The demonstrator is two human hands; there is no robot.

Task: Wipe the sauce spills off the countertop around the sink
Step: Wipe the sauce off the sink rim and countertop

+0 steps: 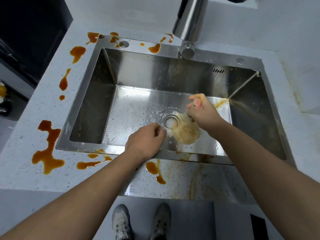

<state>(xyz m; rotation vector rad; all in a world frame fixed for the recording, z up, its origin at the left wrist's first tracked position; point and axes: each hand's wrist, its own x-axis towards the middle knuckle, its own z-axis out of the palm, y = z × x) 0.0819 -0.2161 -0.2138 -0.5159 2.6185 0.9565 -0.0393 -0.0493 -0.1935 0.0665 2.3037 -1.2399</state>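
Brown sauce spills lie on the pale speckled countertop [20, 161]: a big puddle [48, 148] at front left, blobs [78, 52] along the left side, and streaks [154, 168] in front of the steel sink [83, 101]. More drops [155, 48] sit on the sink's back rim. Both hands are down inside the basin, next to the drain [171, 119]. A wet, sauce-stained cloth [186, 132] hangs between them. My left hand [147, 141] pinches its left edge. My right hand [201, 110], fingers smeared with sauce, grips its upper right part.
A steel faucet [190, 19] rises over the sink's back rim. Thin smeared sauce marks cover the front right counter [194, 179] and the right side [294, 94]. A dark cabinet [31, 32] stands at far left. My shoes [121, 220] show below the counter edge.
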